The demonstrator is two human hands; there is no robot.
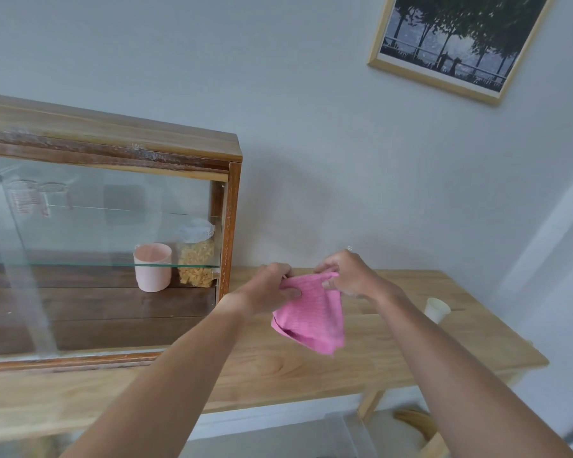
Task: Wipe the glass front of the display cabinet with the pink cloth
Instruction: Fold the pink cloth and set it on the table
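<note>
Left hand (272,285): fingers curled shut, pinching the top left edge of the cloth (311,317).
Right hand (348,276): fingers likewise closed on the top right edge; a ring shows on one finger.
Cloth: pink, ribbed weave, soft, hanging folded from both hands in a rough triangle, point at 5 o'clock. Held above the bench (394,342), clear of the glass (96,242), just right of the cabinet (113,133).
Cabinet: wooden frame, worn dark trim, flat glass front with faint reflections, one glass shelf inside. At 9 o'clock from the hands.
Pink cup (152,266): matte, round, inside the cabinet at lower right.
Jar (196,256): clear, filled with pasta, touching or just beside the cup at its 3 o'clock.
Bench: pale wood, visible grain.
White cup (436,309): small, on the bench at 3 o'clock from the hands.
</note>
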